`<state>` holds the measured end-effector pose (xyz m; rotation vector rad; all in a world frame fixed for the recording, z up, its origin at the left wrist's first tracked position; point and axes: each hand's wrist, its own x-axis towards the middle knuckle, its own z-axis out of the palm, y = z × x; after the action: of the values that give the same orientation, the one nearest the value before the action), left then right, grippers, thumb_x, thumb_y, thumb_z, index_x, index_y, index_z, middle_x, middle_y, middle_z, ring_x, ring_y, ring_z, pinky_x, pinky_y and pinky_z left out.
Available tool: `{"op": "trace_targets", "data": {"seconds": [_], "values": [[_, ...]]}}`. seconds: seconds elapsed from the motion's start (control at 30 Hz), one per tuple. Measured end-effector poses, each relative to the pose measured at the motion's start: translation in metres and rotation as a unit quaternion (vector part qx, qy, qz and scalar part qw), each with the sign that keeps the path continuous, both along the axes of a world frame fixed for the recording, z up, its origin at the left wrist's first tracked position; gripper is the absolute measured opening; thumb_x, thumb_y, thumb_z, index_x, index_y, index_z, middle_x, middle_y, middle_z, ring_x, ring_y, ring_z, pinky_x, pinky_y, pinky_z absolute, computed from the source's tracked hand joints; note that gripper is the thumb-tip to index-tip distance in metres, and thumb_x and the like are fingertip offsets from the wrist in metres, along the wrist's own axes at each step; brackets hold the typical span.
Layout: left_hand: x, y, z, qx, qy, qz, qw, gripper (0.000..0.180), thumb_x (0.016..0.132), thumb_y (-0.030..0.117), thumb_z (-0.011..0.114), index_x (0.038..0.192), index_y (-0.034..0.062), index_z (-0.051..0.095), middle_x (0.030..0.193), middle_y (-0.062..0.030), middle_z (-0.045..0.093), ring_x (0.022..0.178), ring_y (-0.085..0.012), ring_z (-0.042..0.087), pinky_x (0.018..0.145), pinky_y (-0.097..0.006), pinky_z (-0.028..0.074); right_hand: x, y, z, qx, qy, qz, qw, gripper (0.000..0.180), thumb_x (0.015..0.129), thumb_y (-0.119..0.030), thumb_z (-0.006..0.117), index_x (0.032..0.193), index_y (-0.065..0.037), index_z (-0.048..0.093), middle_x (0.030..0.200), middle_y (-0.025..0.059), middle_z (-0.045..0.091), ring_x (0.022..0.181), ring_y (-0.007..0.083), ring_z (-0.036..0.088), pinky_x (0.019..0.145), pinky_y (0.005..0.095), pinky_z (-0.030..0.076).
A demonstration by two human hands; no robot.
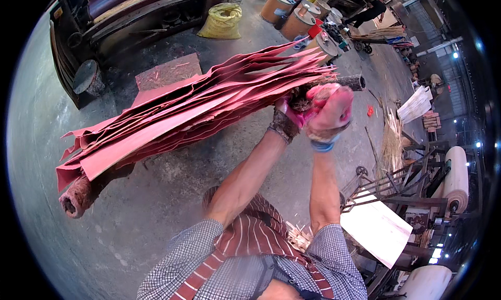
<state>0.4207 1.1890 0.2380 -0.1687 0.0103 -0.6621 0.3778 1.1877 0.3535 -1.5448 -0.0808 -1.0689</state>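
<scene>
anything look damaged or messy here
The folded red paper canopy held by the gloved left hand and right hand has ragged, uneven edges near its lower end. Pale shavings lie strewn on the concrete floor.

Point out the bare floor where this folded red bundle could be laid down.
Bare concrete floor lies left, between the red bundle and dark machine. More lies below the bundle's tube end. Right is crowded: racks, white rolls, sticks.
</scene>
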Motion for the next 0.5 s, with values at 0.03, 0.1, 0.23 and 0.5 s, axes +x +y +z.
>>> {"op": "trace_targets", "data": {"seconds": [0.03, 0.1, 0.23, 0.5], "values": [[-0.002, 0.002, -0.003, -0.005, 0.003, -0.028, 1.0, 0.051, 0.089, 0.053, 0.06, 0.125, 0.0172, 0.063, 0.111, -0.007, 0.071, 0.096, -0.0282, 0.068, 0.085, -0.052, 0.056, -0.001, -0.003, 0.006, 0.008, 0.025, -0.001, 1.0, 0.038, 0.103, -0.038, 0.05, 0.083, -0.006, 0.055, 0.063, 0.0056, 0.06, 0.05, 0.0085, 0.047, 0.049, 0.0231, 0.039], [-0.006, 0.011, -0.008, -0.02, 0.006, -0.075, 0.997, 0.05, 0.09, 0.052, 0.059, 0.125, 0.017, 0.063, 0.109, -0.0068, 0.072, 0.095, -0.0278, 0.068, 0.086, -0.052, 0.056, -0.006, -0.02, 0.028, -0.086, -0.032, 0.016, 0.996, 0.036, 0.104, -0.034, 0.047, 0.083, -0.006, 0.054, 0.064, 0.0064, 0.059, 0.052, 0.0086, 0.047, 0.05, 0.0249, 0.041], [-0.003, 0.017, -0.018, 0.037, 0.012, -0.104, 0.994, 0.054, 0.094, 0.056, 0.053, 0.133, 0.0191, 0.058, 0.127, -0.0052, 0.064, 0.11, -0.0249, 0.064, 0.093, -0.048, 0.053, -0.014, -0.015, 0.036, -0.136, -0.01, 0.052, 0.989, 0.031, 0.102, -0.024, 0.047, 0.076, -0.006, 0.049, 0.062, 0.005, 0.048, 0.057, 0.0164, 0.05, 0.06, 0.035, 0.048], [-0.024, 0.013, -0.009, 0.062, -0.038, -0.022, 0.997, 0.05, 0.096, 0.055, 0.046, 0.125, 0.0167, 0.061, 0.122, -0.0102, 0.067, 0.106, -0.0281, 0.067, 0.091, -0.054, 0.054, -0.032, -0.037, -0.003, -0.067, 0.005, 0.149, 0.987, 0.047, 0.103, -0.038, 0.047, 0.068, -0.007, 0.045, 0.061, 0.0049, 0.047, 0.056, 0.0167, 0.046, 0.06, 0.0397, 0.047]]}}
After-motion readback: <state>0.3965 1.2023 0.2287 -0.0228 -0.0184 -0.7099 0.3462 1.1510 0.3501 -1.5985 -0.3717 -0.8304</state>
